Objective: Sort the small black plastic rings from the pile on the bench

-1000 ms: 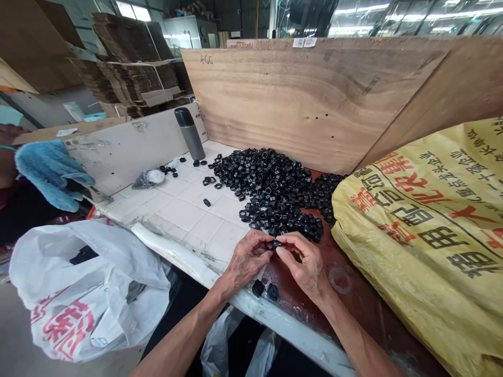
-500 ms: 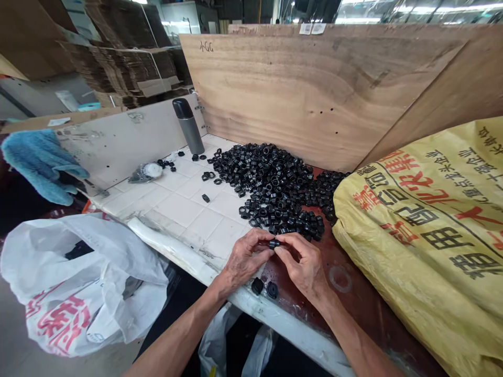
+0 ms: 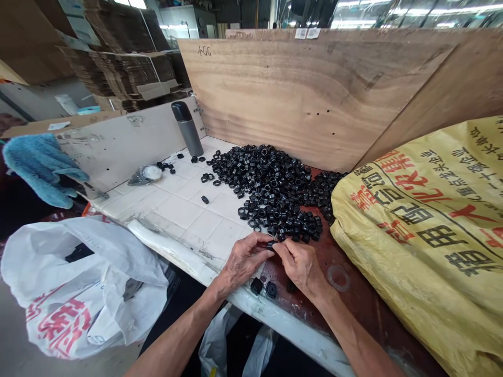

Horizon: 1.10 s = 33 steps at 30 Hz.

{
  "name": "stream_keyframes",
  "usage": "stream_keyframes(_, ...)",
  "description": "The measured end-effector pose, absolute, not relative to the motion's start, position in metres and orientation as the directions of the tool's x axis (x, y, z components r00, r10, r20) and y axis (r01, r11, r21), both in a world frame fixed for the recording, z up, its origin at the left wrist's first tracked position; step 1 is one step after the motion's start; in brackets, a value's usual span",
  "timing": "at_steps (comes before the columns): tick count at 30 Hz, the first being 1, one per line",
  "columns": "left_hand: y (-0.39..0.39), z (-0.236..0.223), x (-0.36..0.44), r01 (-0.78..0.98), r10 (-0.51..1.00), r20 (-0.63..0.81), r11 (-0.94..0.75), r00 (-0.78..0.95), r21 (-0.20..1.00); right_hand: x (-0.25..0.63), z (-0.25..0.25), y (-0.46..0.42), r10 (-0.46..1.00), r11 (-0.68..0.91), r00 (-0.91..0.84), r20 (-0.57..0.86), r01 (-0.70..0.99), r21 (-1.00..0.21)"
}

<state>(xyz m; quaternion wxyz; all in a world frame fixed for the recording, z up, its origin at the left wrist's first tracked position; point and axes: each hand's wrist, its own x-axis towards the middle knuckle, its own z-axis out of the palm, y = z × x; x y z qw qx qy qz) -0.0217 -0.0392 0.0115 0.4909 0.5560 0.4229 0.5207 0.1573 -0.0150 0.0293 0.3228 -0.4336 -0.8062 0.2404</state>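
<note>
Head camera view: the left hand (image 3: 245,257) pinches a small black part (image 3: 270,245) between thumb and fingers, just in front of the near edge of a pile of black rings (image 3: 271,180). The right hand (image 3: 301,264) has its fingers curled inward and its fingertips right beside that part; whether they grip it too cannot be told, since the fingers hide the spot.

Below the hands, near the front edge of the surface (image 3: 188,228), two round black pieces (image 3: 263,287) lie side by side, and another dark piece (image 3: 291,286) shows beside the right hand. The pile spreads over white tiles and onto a reddish-brown area, before an upright wooden board (image 3: 314,99). A few loose rings (image 3: 208,178) lie at its left side, and one black piece (image 3: 205,199) lies apart on the tiles.

Farther left, a gray flask (image 3: 186,128) with a black cap stands near the corner, with a small clear bag (image 3: 144,175) and some black bits (image 3: 167,167) nearby. A blue fluffy cloth (image 3: 43,167) hangs at the far left, above a white plastic bag (image 3: 82,288). On the right lies a yellow sack (image 3: 424,235) with red and black printing.
</note>
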Motion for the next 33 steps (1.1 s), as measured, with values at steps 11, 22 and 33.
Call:
stream_keyframes(11, -0.04, 0.015, -0.023, -0.016, 0.989, 0.132, -0.131, 0.072, 0.991, 0.157, 0.041, -0.017, 0.878, 0.464, -0.374, 0.298, 0.516, -0.72)
stream_keyframes(22, -0.041, 0.018, -0.021, -0.046, 0.988, 0.121, -0.117, 0.099, 0.992, 0.159, 0.039, -0.014, 0.896, 0.422, -0.349, 0.275, 0.473, -0.774)
stream_keyframes(33, -0.041, 0.017, -0.021, 0.151, 0.949, 0.279, -0.3, 0.146, 0.942, 0.154, 0.032, -0.014, 0.893, 0.442, -0.326, 0.312, 0.496, -0.747)
